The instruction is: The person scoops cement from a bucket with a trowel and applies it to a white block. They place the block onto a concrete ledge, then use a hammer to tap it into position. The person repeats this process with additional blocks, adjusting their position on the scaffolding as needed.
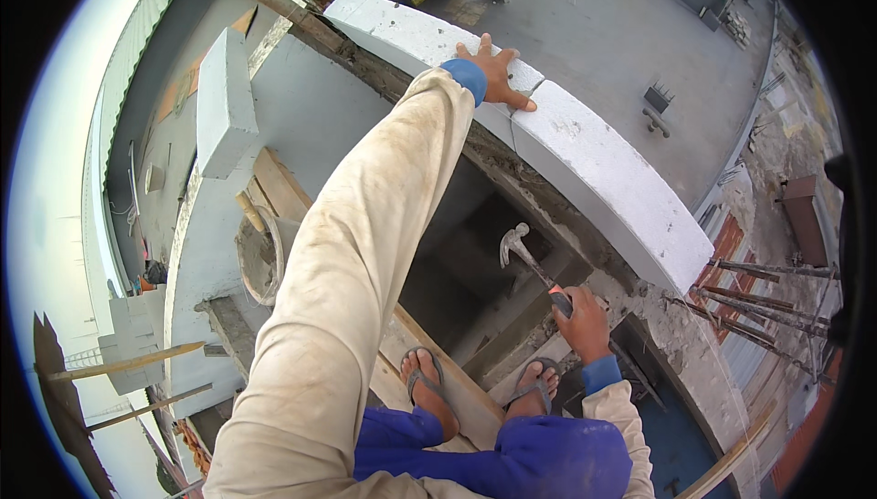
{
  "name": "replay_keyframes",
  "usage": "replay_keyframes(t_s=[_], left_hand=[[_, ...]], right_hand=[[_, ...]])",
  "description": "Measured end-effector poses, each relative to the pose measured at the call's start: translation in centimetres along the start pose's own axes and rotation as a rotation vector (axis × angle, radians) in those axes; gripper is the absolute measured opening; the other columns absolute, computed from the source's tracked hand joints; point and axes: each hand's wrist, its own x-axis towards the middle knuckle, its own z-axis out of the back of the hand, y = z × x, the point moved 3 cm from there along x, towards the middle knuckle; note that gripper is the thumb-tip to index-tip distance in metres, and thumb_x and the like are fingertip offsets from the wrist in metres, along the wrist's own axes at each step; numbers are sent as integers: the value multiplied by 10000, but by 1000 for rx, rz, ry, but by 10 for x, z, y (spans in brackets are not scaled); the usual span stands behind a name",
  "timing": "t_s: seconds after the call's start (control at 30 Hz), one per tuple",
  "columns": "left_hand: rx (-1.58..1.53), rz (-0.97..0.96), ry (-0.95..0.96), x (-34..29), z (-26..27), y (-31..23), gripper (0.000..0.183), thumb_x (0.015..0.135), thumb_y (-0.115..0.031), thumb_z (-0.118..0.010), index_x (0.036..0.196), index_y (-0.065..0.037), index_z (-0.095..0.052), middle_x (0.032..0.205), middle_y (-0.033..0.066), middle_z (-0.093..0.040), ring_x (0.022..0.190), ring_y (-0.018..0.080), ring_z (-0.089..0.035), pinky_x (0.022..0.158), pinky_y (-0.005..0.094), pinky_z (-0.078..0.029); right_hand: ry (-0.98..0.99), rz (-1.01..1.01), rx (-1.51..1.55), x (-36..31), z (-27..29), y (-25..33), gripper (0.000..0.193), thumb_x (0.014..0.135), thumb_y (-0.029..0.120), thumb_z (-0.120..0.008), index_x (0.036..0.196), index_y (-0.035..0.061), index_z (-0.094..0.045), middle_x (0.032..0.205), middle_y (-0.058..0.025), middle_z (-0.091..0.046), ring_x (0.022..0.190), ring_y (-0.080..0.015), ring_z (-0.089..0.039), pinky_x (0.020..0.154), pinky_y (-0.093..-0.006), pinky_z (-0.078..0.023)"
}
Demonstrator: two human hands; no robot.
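Observation:
My left hand (494, 73) lies with fingers spread on top of a white concrete block (429, 41), close to the joint where it meets a second white block (612, 175). Both blocks sit end to end along the wall's edge. Lower and to the right, my right hand (583, 321) is wrapped round the handle of a claw hammer (517, 245). The hammer's metal head points away from me, over the dark opening below the wall. It touches no block.
I stand in sandals on wooden planks (461, 389) across a deep opening (457, 243). To the left are a bucket (265, 257) with a wooden-handled tool in it and another white block (225, 106). Poles (767, 303) jut out at the right. A grey floor (603, 52) lies beyond the wall.

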Motion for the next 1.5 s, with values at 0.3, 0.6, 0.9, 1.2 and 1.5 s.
replay_keyframes(t_s=[0.3, 0.6, 0.9, 1.2, 1.5], left_hand=[[-50, 23, 41, -9, 5, -5, 1282, 614, -883, -756, 1638, -250, -315, 1700, 292, -127, 1522, 598, -154, 1218, 695, -192], [-94, 94, 90, -23, 13, -7, 1277, 605, -891, -755, 1640, -305, -291, 1731, 217, -73, 1531, 599, -101, 1181, 747, -230], [-55, 81, 78, -31, 20, -11, 1222, 643, -855, -770, 1628, -295, -313, 1721, 228, -109, 1521, 605, -134, 1177, 713, -294], [12, 17, -31, -20, 39, 12, 833, 880, -702, -675, 1552, -256, -465, 1590, 163, -400, 1402, 502, -417, 1145, 612, -397], [4, -16, -152, 51, 38, 141, 556, 953, -472, -714, 1451, -261, -585, 1590, 165, -433, 1433, 440, -422, 1204, 544, -344]], right_hand=[[30, 141, -263, -15, -26, -50, 367, 739, 238, -819, 1036, 106, -649, 1054, -89, -607, 1166, -333, -543, 1029, -532, -389], [-51, 55, -347, -13, -33, -44, 353, 671, 255, -846, 955, 128, -682, 1110, -64, -600, 1194, -349, -531, 1078, -551, -362], [-76, 6, -354, -13, -44, -55, 320, 663, 250, -823, 922, 129, -679, 1102, -59, -607, 1245, -349, -516, 1091, -554, -357], [-66, 31, -372, -13, -45, -56, 353, 673, 246, -840, 957, 97, -695, 1121, -75, -602, 1256, -359, -495, 1088, -559, -345], [-15, -9, -341, -14, -45, -57, 346, 659, 223, -802, 968, 117, -688, 1103, -65, -604, 1234, -344, -509, 1094, -553, -358]])
